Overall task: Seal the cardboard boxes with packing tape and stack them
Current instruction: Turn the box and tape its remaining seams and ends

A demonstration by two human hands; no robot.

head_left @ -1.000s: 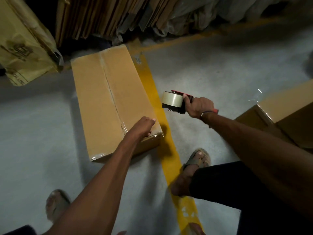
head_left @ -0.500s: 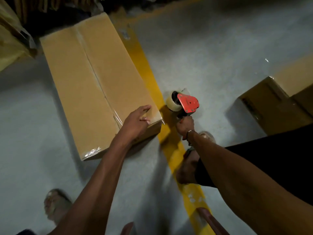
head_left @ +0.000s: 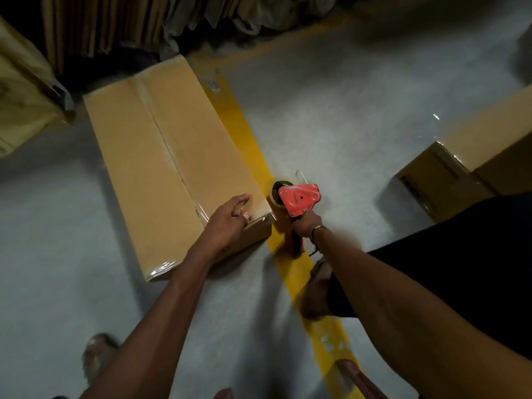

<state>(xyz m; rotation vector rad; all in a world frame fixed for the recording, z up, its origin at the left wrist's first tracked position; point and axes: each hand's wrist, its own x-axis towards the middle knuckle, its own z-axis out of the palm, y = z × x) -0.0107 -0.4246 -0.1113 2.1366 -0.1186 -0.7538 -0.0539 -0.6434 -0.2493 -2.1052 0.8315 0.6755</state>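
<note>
Head view. Box: on floor, seam taped. Left hand: fingers extended, resting on box's near corner. Right hand: clenched around tape gun handle, just beside box. Second box: right.

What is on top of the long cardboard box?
The left hand rests on the long cardboard box at its near corner, and clear tape runs along the seam. What is inside is hidden.

Head view, steeply downward, close over floor
</note>
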